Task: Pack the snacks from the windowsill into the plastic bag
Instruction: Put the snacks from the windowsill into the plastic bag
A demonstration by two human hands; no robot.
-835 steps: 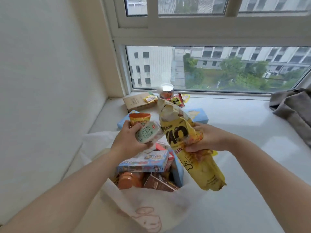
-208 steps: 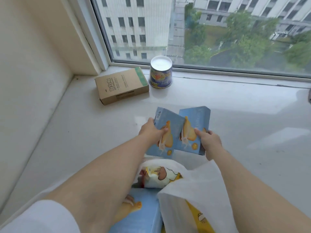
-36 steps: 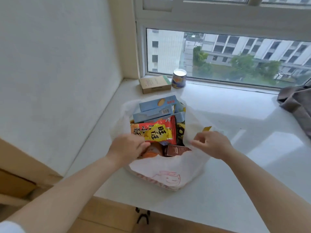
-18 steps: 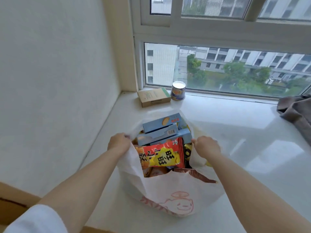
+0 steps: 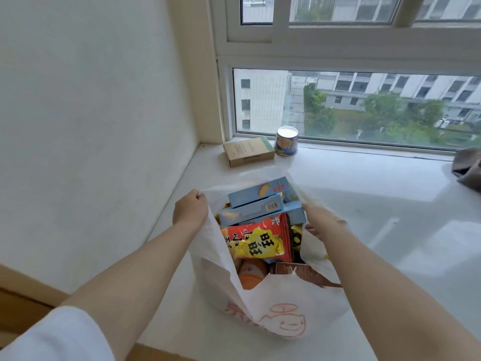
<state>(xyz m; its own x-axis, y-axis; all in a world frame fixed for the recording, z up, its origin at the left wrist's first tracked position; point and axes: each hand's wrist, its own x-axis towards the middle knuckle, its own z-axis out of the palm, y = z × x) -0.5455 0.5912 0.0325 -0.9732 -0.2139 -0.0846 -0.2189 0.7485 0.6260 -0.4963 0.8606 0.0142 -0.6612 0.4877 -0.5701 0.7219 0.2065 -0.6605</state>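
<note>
**Head view: bag mouth held apart by both hands on the windowsill**

Head-camera frame, centre: the fingers [image 5: 198, 197] of the left hand [image 5: 188, 211] are curled into a fist around the left rim of the white plastic bag [image 5: 283, 306], and the film is gripped there. The fingers of the right hand [image 5: 321, 222] are mostly hidden behind the right rim of the bag; the thumb is seen below the edge, and the film appears to be pinched, though the exact closure cannot be told. Between the two hands the bag mouth is held wide.

Inside the opening, several light blue boxes [image 5: 256, 204] are stacked toward the far side. Just in front of them a red and yellow snack packet [image 5: 256, 243] is laid on top of the other contents. Lower in the frame, an orange item [image 5: 250, 276] and a brown carton [image 5: 303, 274] are partly covered by the near wall of the bag, on which a red cartoon face is printed.

The bag is stood on the white windowsill [image 5: 377, 209], near its front edge at lower centre. Well beyond it, at upper centre against the window frame, a brown cardboard box [image 5: 248, 151] is laid flat, and a round tub with a white lid [image 5: 286, 140] is stood just beside it on the right. These two are outside the bag. At the right edge of the frame a grey cloth [image 5: 468, 165] is seen on the sill. A white sleeve [image 5: 57, 337] is visible at lower left.
</note>
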